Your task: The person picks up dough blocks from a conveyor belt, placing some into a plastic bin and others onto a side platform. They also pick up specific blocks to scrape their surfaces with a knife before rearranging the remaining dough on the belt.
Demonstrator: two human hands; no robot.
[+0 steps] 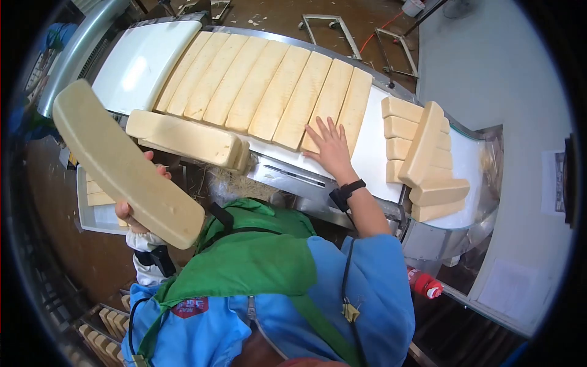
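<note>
Left hand (137, 211) up close, fingers gripping a long slab (125, 162) by its lower end.
Right hand (330, 147) flat, fingers spread, on belt (373, 147) slab row (269, 85). Risk: one-handed end grip, slab could slip or snap.

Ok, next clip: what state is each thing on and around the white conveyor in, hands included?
Left hand: gripping a long pale slab, lifted off the belt, tilted.
Right hand: open, flat on the row of pale slabs lying side by side.
White conveyor belt: loaded, bare at its far end.
Pile of shorter slabs: stacked unevenly.
Red bottle: capped, lying on its side.
</note>
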